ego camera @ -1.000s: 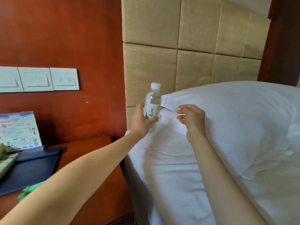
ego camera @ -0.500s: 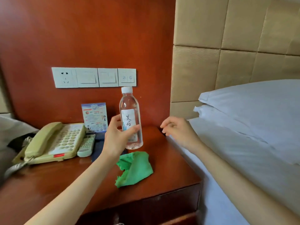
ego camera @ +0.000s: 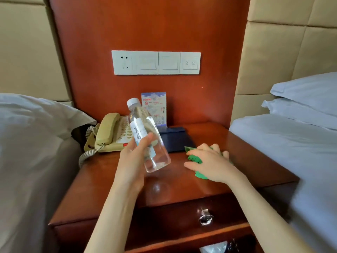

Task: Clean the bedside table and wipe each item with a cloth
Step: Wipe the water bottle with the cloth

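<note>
Head view: looking down at a wooden bedside table (ego camera: 246,157) standing between two beds.
Left hand: left hand (ego camera: 135,161) is gripping a clear water bottle (ego camera: 148,137), thumb curling over the label, fingers wrapping behind; holding it in the air above the tabletop.
Bottle: tilting, white cap pointing up and to the left, base pointing down toward the right hand; white label with dark characters facing the camera.
Right hand: right hand (ego camera: 209,161) is lying palm down on a green cloth (ego camera: 194,158), fingers curling slightly over the bunched fabric; whether it is gripping or only pressing, cannot tell.
Cloth: sitting on the tabletop under the right hand, green edges sticking out at the thumb side and by the wrist.
Beyond the right hand: dark blue tray (ego camera: 176,138) lying flat, its near edge just beside the cloth.
Beyond the left hand: beige corded telephone (ego camera: 109,133), handset resting on its cradle, coiled cord hanging off the left table edge.
Behind the bottle: blue and white info card (ego camera: 156,106) standing upright at the wall panel.
On the wall: white switch and socket plate (ego camera: 156,63).
Below the hands: drawer front with a metal knob (ego camera: 205,217).
Right of the right hand: white pillows (ego camera: 306,99) stacking on the bed.
</note>
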